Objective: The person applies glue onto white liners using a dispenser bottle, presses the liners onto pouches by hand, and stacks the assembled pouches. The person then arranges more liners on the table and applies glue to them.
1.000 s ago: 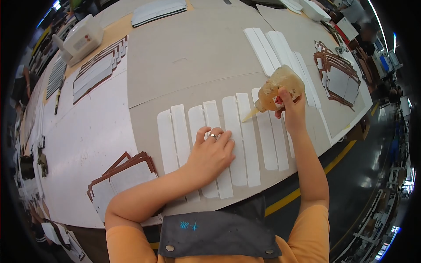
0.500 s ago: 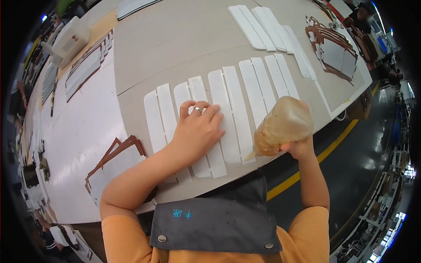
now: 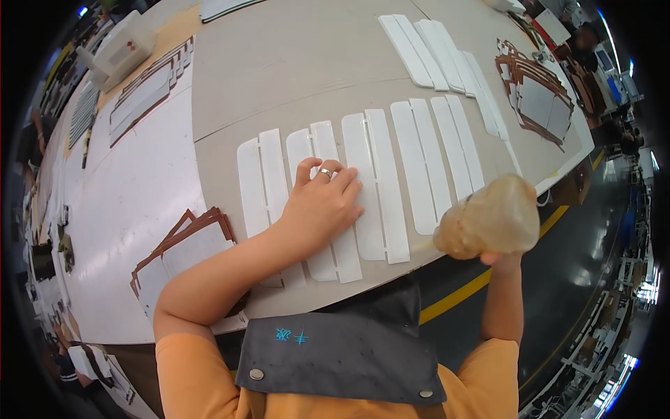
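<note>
The right hand (image 3: 504, 260) is closed round a soft, amber-tinted glue bottle (image 3: 492, 218), held tilted at the table's near edge with its nozzle pointing left toward the row of white strips (image 3: 377, 185). The left hand (image 3: 319, 206), fingers spread and flat, presses on the strips, holding nothing. They lie side by side on a grey board (image 3: 279, 77).

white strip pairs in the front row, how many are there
5, side by side along the near table edge: far-left pair, the pair under the left hand, the middle pair, the next, and the far-right pair nearest the glue bottle.
</note>
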The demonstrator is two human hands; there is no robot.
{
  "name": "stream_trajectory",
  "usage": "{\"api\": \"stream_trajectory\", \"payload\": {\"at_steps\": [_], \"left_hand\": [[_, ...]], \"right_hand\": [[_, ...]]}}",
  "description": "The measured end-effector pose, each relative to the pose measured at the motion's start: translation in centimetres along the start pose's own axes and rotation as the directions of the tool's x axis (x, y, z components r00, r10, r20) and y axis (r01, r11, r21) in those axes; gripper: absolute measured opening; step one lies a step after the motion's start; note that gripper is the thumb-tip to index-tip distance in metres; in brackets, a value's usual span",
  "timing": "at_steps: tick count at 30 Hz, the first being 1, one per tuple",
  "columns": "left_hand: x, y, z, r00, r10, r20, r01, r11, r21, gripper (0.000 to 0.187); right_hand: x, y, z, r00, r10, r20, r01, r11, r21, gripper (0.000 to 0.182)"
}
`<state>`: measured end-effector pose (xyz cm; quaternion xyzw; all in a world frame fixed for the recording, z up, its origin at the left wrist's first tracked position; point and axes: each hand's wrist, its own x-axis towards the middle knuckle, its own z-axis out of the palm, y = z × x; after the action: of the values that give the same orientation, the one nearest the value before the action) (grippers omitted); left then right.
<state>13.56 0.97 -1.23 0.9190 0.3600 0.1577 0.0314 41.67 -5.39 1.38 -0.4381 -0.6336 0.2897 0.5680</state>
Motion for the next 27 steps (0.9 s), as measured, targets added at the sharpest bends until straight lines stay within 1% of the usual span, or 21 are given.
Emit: {"api": "stream_trajectory", "payload": {"at_steps": [2,4,5,6,8,10,13,16,19,22,27], "left_hand": [[0.0,0.1,0.0,1.000,0.000,0.002,0.000,1.000,0.012,0.030],[0.0,0.1,0.0,1.000,0.002,0.006,-0.002,1.000,0.013,0.030],[0.0,0.1,0.0,1.000,0.001,0.005,-0.001,1.000,0.018,0.031],[0.0,0.1,0.1,1.000,0.000,0.004,0.000,1.000,0.022,0.031],[0.0,0.1,0.0,1.000,-0.001,0.008,0.001,1.000,0.026,0.031],[0.1,0.2,-0.1,1.000,-0.007,0.017,0.007,1.000,0.021,0.032],[0.1,0.1,-0.1,1.000,-0.006,0.021,0.006,1.000,0.025,0.033],[0.1,0.1,-0.2,1.000,-0.006,0.028,0.005,0.999,0.032,0.033],[0.1,0.1,-0.3,0.999,-0.009,0.034,0.008,1.000,0.027,0.033],[0.2,0.2,-0.5,0.999,-0.014,0.043,0.014,1.000,0.015,0.032],[0.2,0.3,-0.5,0.999,-0.018,0.041,0.018,1.000,0.002,0.033]], "right_hand": [[1.7,1.4,0.2,0.982,0.048,-0.180,-0.038,0.997,0.063,0.079],[4.6,1.2,1.1,0.979,0.167,-0.116,-0.136,0.962,0.236,0.053],[6.5,2.0,2.1,0.985,0.102,-0.142,-0.073,0.978,0.195,0.043],[8.3,1.9,3.7,0.980,0.069,-0.185,-0.036,0.984,0.176,0.039],[10.1,4.1,4.6,0.981,0.088,-0.170,-0.056,0.981,0.188,0.044],[11.4,5.3,5.9,0.981,0.113,-0.159,-0.077,0.973,0.216,0.058],[12.3,6.2,7.0,0.988,0.104,-0.111,-0.081,0.978,0.194,0.059],[12.4,6.6,7.5,0.997,0.038,-0.064,-0.027,0.986,0.167,0.060],[12.4,6.4,7.1,0.997,0.026,-0.069,-0.016,0.989,0.146,0.060],[12.6,6.4,6.1,0.987,0.123,-0.105,-0.110,0.986,0.121,0.059],[12.5,6.8,5.9,0.971,0.161,-0.175,-0.134,0.979,0.155,0.055]]}}
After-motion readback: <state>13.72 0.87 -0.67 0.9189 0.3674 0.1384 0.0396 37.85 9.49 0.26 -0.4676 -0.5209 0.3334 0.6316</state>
